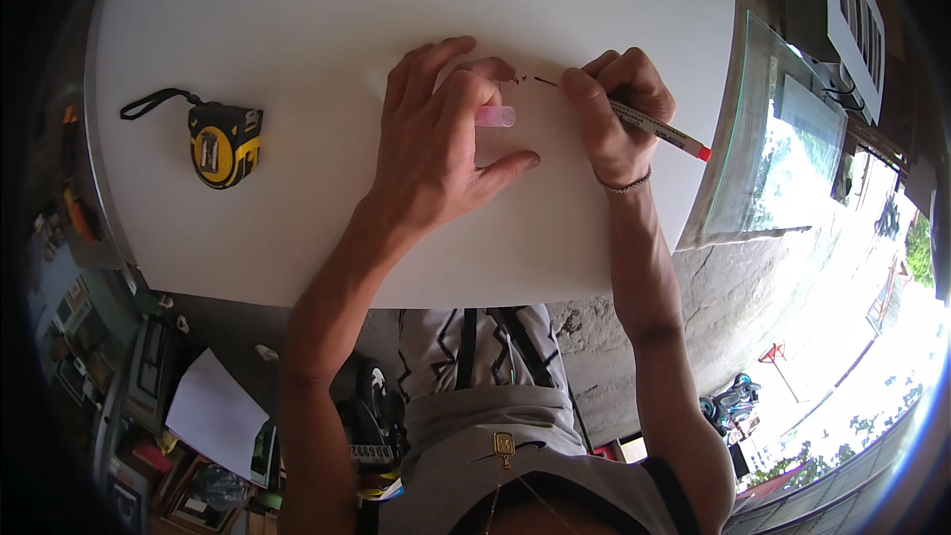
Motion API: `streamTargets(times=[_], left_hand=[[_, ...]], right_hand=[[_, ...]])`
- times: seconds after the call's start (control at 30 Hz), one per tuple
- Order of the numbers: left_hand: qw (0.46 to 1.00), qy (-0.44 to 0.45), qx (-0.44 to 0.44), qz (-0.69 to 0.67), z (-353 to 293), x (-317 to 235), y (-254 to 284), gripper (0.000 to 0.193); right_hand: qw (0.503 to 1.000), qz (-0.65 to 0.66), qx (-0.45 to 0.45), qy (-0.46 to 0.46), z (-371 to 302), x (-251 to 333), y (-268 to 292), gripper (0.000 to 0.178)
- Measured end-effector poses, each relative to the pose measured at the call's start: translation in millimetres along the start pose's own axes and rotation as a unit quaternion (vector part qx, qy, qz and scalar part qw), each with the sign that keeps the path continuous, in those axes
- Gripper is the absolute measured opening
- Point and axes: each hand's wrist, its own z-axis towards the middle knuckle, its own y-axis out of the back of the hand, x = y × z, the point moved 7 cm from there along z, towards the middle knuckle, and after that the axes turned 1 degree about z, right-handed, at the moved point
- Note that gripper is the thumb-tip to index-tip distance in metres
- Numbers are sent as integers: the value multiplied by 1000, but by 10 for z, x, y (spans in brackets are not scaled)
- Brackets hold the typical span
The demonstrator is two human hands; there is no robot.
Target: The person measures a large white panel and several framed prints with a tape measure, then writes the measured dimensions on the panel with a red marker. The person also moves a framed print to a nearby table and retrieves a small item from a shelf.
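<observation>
My left hand [431, 139] rests over the white board, thumb stretched apart. Its curled fingers hold a translucent pink marker cap [495, 117]. A white-bodied marker [659, 129] with a red end lies in the grip of my right hand [616, 104], slanting down to the right. Its tip is hidden by the fingers or too small to make out. Between the two hands the board carries small dark red marks [522, 79] and a short thin dark line [545, 81], close to my right fingertips. Well left of my left hand sits a black and yellow tape measure [225, 146] with a wrist strap.
The large white board [297, 248] spans the work surface, its near edge in front of my body. Sheets of glass [768, 154] lie at its right side. At the lower left are a sheet of paper [216, 416] and a crowded shelf of assorted things.
</observation>
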Motion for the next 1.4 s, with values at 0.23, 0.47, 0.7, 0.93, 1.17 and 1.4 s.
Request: streamTargets(times=[0.23,0.47,0.7,0.93,1.17,1.4], left_hand=[[999,2,13,39,1,9,-46,59],[999,11,27,44,8,30,-62,62],[998,15,33,41,12,29,-66,62],[999,14,33,41,24,19,-77,61],[998,25,37,41,18,30,-75,60],[998,28,42,48,24,28,-69,60]], right_hand=[[999,-39,9,19,-10,32,-13,28],[996,-75,11,38,-8,51,-36,29],[996,-80,8,40,-1,62,-50,30],[996,-78,8,49,4,59,-48,30],[994,-85,6,69,-1,68,-56,31],[994,-82,8,65,-1,87,-61,31]])
